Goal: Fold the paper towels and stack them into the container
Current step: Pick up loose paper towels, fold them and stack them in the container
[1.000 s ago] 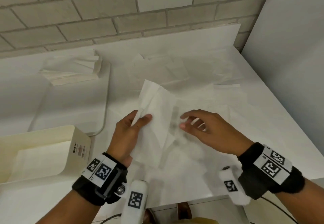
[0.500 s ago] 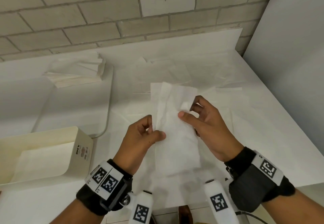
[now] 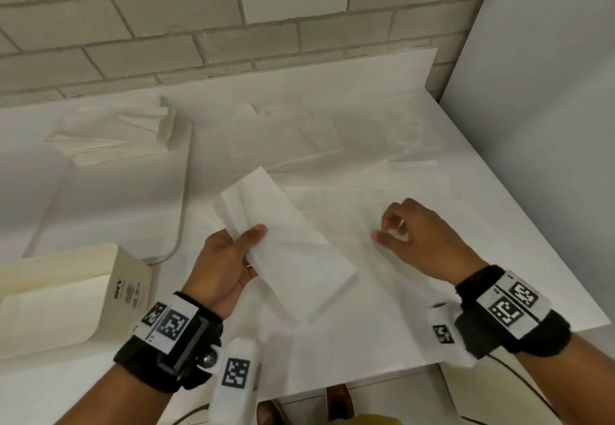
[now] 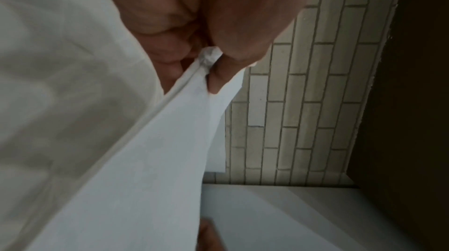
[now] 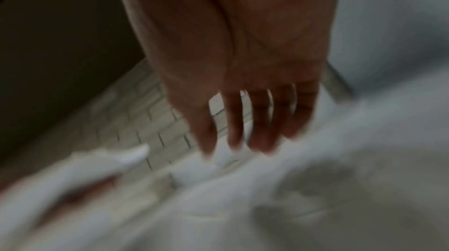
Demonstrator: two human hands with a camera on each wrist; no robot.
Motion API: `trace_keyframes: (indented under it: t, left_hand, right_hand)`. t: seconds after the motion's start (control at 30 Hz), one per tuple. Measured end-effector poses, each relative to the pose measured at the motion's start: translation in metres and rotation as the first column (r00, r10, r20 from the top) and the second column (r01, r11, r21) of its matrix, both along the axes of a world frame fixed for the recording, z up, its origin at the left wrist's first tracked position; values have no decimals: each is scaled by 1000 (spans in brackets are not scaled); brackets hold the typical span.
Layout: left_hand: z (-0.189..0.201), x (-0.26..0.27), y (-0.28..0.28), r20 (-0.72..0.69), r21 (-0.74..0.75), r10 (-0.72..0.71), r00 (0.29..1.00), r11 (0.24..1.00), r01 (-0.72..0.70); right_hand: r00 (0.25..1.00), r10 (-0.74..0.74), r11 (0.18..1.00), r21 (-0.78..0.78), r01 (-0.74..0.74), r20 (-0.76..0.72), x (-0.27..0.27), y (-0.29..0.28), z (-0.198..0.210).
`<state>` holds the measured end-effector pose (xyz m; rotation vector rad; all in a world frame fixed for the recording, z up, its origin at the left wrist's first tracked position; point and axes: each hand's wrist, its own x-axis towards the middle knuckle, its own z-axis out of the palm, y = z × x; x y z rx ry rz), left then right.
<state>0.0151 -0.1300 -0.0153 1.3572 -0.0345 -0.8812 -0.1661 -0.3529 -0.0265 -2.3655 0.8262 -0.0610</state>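
Pinching a folded paper towel point(image 3: 286, 244) between thumb and fingers, the left hand point(image 3: 223, 264) holds it above the table point(image 3: 499, 258), right of the cream container point(image 3: 129, 278); the right hand point(image 3: 422, 241) hovers empty, fingers loosely curled.

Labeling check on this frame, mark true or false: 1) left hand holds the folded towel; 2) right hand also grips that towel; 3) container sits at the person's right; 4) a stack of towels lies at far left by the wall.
1) True: the left hand pinches the folded paper towel, thumb on top.
2) False: the right hand is apart from it, fingers loosely curled, holding nothing.
3) False: the container is at the person's left.
4) True: the stack of towels lies at far left near the brick wall.
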Motion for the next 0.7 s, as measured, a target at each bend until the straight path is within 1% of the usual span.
trace_keyframes:
  t: [0.03, 0.07, 0.1, 0.13, 0.2, 0.27, 0.3, 0.4, 0.43, 0.47, 0.5, 0.57, 0.63, 0.7]
  left_hand:
    - [0, 5, 2, 5, 20, -9, 1000, 1000, 9]
    - [0, 10, 4, 14, 42, -28, 999, 999, 28]
    - [1, 13, 5, 26, 66, -55, 998, 996, 53]
    - [1, 16, 4, 40, 87, -80, 996, 993, 77]
    - [1, 19, 3, 62, 117, -110, 992, 988, 102]
    - [0, 18, 0, 72, 147, -130, 989, 982, 118]
    - [-1, 18, -1, 74, 164, -143, 987, 978, 130]
    - [-4, 16, -3, 73, 210, -186, 980, 963, 167]
    - [-5, 16, -3, 73, 220, -191, 979, 960, 170]
    - [-6, 15, -3, 75, 228, -192, 979, 959, 170]
    - [-6, 15, -4, 83, 238, -192, 978, 957, 168]
    - [-7, 13, -5, 112, 259, -199, 973, 952, 165]
    - [-7, 8, -9, 122, 257, -212, 970, 950, 175]
    - [-8, 0, -14, 111, 244, -234, 966, 949, 201]
  right_hand:
    - [978, 56, 994, -84, -74, -200, -8, -7, -6]
    - [942, 83, 987, -105, -123, -326, -14, -12, -13]
    - [923, 80, 988, -92, -124, -376, -17, -14, -17]
    - [931, 65, 992, -77, -99, -359, -19, -14, -19]
    - [967, 43, 997, -50, -58, -250, -18, -15, -23]
    - [979, 42, 999, -19, -47, -200, -16, -16, -26]
    - [981, 42, 998, -30, -49, -189, -15, -16, -26]
    - [992, 4, 982, -189, -29, -130, -15, -14, -24]
    - [996, -14, 977, -214, -5, -88, -14, -14, -21]
    - [999, -32, 979, -200, 28, -20, -12, -13, -16]
    - [995, -60, 988, -139, 70, 75, -11, -11, -10]
    - [950, -140, 990, 57, 129, 278, -6, -6, 5]
    - [872, -228, 960, 252, 126, 433, 3, 4, 24]
    - [807, -283, 923, 376, 82, 518, 13, 15, 38]
